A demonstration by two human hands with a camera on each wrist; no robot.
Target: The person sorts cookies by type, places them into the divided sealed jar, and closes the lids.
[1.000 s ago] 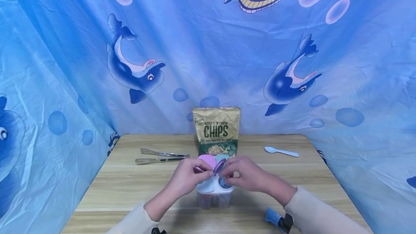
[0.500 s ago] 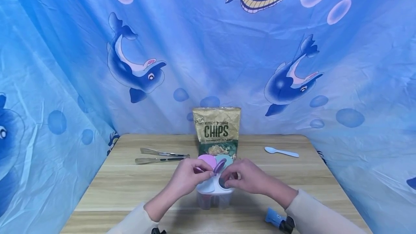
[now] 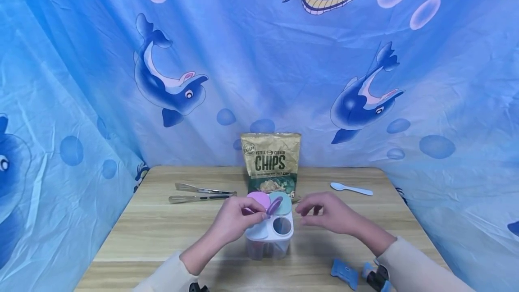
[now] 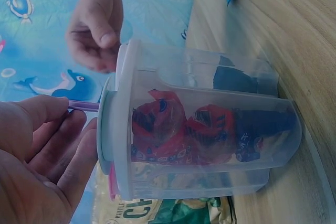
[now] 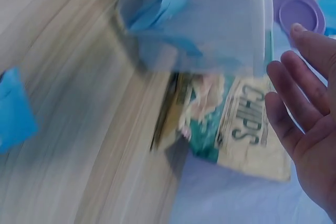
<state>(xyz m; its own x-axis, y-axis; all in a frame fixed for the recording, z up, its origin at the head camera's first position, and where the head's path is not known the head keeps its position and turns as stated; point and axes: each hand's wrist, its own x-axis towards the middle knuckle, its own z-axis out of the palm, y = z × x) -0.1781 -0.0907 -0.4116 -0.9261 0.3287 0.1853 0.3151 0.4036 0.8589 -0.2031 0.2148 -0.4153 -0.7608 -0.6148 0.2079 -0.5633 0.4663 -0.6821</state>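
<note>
A clear plastic storage container (image 3: pixel 254 250) with a white top stands mid-table. My left hand (image 3: pixel 239 217) pinches the purple round lid (image 3: pixel 275 205) between thumb and finger, holding it tilted up. The front right opening (image 3: pixel 282 225) is uncovered. Pink lid (image 3: pixel 258 198), teal lid (image 3: pixel 284 206) and a pale lid (image 3: pixel 258 230) lie flat over the other compartments. Through the wall, the left wrist view shows red wrapped packets (image 4: pixel 157 127) and a dark blue one (image 4: pixel 257 132). Blue wrappers (image 5: pixel 163 11) show inside in the right wrist view. Right of the container, my right hand (image 3: pixel 330 213) hovers with relaxed fingers, holding nothing.
A chips bag (image 3: pixel 270 161) stands right behind the container. Metal tongs (image 3: pixel 202 193) lie at the back left, a white spoon (image 3: pixel 351 189) at the back right. Blue wrapped packets (image 3: pixel 344 274) lie at the front right, one partly hidden by the wrist camera.
My right hand has let a blue packet go into the uncovered opening and drawn back to the right. My left hand keeps the purple lid raised in nearly the same place.
</note>
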